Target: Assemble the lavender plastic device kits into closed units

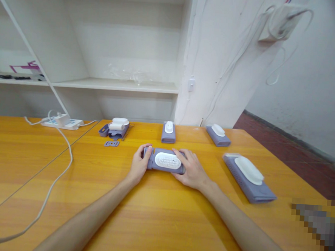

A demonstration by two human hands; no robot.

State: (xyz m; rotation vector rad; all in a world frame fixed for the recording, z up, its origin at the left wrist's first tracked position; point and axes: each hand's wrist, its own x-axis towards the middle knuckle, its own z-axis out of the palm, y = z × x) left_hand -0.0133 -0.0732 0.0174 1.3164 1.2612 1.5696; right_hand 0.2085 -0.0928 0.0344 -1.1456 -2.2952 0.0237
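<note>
A grey-purple plastic case (159, 168) with a white oval, bristle-like piece (168, 160) on top lies across the table in front of me. My left hand (140, 163) is closed around a short end piece (147, 157) at its left end; a narrow seam shows between that piece and the body. Around the right end is my right hand (191, 168), thumb on the upper face near the white oval. Both hands' fingers are partly hidden. Behind them stand similar cases, one in the middle (168, 137) and one farther right (219, 138). A larger-looking one (247, 179) lies beside my right forearm.
At the back left, a case with loose parts (118, 130) sits near a flat grey-purple plate (111, 143). A white power strip (67, 124) and its cable (65, 174) lie on the left. White shelving (116, 85) stands behind the table. A pixelated patch covers the lower right.
</note>
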